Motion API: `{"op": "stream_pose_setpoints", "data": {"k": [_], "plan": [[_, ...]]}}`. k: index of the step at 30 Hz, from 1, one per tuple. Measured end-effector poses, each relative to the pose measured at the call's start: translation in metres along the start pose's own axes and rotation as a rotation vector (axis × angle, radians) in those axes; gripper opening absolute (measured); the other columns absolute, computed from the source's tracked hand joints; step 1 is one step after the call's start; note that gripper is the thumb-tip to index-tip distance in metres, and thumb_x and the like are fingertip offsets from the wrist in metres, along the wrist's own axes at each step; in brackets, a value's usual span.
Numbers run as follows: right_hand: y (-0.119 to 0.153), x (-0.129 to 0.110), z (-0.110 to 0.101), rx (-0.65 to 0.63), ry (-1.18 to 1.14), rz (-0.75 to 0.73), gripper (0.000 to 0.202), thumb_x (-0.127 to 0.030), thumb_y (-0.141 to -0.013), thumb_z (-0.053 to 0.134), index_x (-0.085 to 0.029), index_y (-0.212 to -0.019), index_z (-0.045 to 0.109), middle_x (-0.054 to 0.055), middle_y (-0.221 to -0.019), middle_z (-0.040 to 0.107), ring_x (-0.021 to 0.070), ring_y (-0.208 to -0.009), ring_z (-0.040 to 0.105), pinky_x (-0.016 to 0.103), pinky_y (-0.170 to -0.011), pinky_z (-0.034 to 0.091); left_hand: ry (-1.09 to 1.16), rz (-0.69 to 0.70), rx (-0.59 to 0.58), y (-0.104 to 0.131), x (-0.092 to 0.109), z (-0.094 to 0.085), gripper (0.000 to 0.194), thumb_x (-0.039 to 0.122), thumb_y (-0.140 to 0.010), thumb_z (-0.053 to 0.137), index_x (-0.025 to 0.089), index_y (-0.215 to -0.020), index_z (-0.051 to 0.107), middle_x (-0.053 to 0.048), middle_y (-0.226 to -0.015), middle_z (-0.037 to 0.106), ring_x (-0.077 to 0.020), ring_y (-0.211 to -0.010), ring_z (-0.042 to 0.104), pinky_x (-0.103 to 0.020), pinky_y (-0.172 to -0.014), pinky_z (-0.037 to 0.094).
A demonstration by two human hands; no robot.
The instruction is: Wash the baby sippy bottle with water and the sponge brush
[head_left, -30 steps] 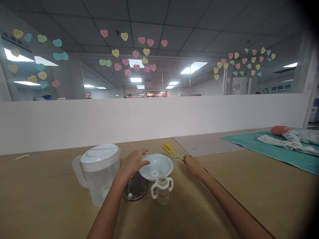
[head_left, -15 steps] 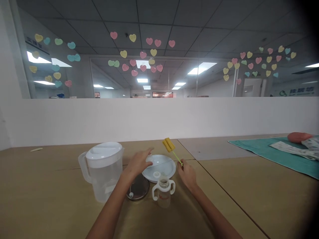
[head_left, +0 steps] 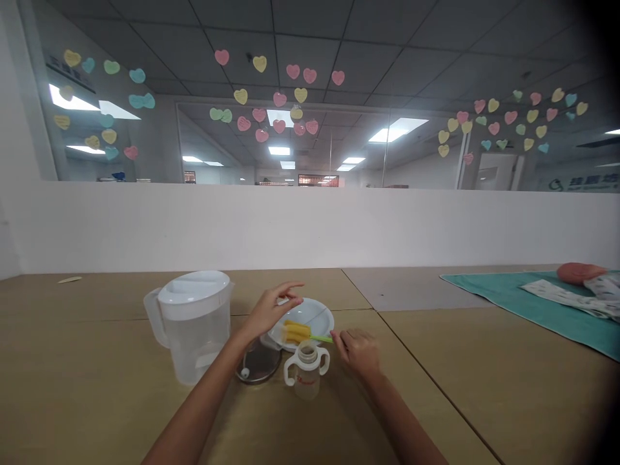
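Note:
My right hand (head_left: 359, 352) grips the green handle of a sponge bottle brush (head_left: 296, 332). The brush points left, its yellow sponge head over the white bowl (head_left: 320, 315); whether it touches the bowl I cannot tell. Above the bowl's left side hovers my left hand (head_left: 274, 308), fingers apart and holding nothing. Just in front of the bowl stands an uncapped clear baby bottle (head_left: 307, 382) with two white handles. A round dark metal dish (head_left: 261, 363) lies left of the bottle, partly behind my left forearm, with a small white piece (head_left: 245, 372) on it.
A clear lidded pitcher (head_left: 198, 332) stands left of my left forearm. On the right lie a teal cloth (head_left: 494, 289), a patterned cloth (head_left: 557, 296) and a reddish object (head_left: 580, 273). A white wall (head_left: 271, 226) rises behind the table.
My right hand has swung the brush from upright down to the left, so its sponge head is now over the bowl. My left hand stays open above the bowl. The view has shifted slightly.

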State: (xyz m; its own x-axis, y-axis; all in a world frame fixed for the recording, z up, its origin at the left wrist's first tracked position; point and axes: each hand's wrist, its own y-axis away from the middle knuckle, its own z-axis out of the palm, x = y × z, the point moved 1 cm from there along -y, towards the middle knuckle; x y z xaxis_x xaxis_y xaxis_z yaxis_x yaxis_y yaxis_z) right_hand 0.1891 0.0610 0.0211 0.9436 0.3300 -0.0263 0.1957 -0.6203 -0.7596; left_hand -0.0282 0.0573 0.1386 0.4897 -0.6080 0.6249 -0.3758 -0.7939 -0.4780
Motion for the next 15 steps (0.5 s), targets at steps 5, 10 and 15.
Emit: {"op": "stream_pose_setpoints", "data": {"k": [5, 10, 15], "plan": [[0.000, -0.014, 0.006, 0.168, 0.028, -0.080, 0.050, -0.037, -0.093, 0.039, -0.017, -0.052, 0.060, 0.004, -0.051, 0.058, 0.0103, -0.051, 0.049, 0.025, -0.053, 0.022, -0.082, 0.037, -0.033, -0.002, -0.011, 0.007, 0.042, 0.045, -0.085, 0.045, 0.020, -0.115, 0.059, -0.004, -0.105, 0.066, -0.0158, -0.094, 0.060, -0.026, -0.084, 0.045], [0.002, -0.003, 0.011, 0.413, 0.025, -0.054, 0.053, -0.035, -0.093, 0.040, -0.016, -0.045, 0.054, 0.001, -0.043, 0.052, 0.0080, -0.044, 0.042, 0.025, -0.050, 0.019, -0.527, -0.161, -0.138, 0.002, -0.027, -0.013, 0.041, 0.041, -0.090, 0.034, 0.020, -0.115, 0.059, -0.006, -0.109, 0.065, -0.0163, -0.098, 0.059, -0.026, -0.084, 0.043], [0.002, 0.007, 0.009, 0.401, 0.015, 0.081, 0.055, -0.037, -0.094, 0.036, -0.015, -0.048, 0.057, 0.002, -0.046, 0.055, 0.0076, -0.043, 0.042, 0.024, -0.049, 0.018, -0.823, -0.520, -0.374, 0.013, -0.054, -0.026, 0.026, 0.028, -0.074, 0.057, 0.011, -0.088, 0.070, -0.017, -0.093, 0.069, -0.0252, -0.084, 0.065, -0.029, -0.071, 0.047]]}}
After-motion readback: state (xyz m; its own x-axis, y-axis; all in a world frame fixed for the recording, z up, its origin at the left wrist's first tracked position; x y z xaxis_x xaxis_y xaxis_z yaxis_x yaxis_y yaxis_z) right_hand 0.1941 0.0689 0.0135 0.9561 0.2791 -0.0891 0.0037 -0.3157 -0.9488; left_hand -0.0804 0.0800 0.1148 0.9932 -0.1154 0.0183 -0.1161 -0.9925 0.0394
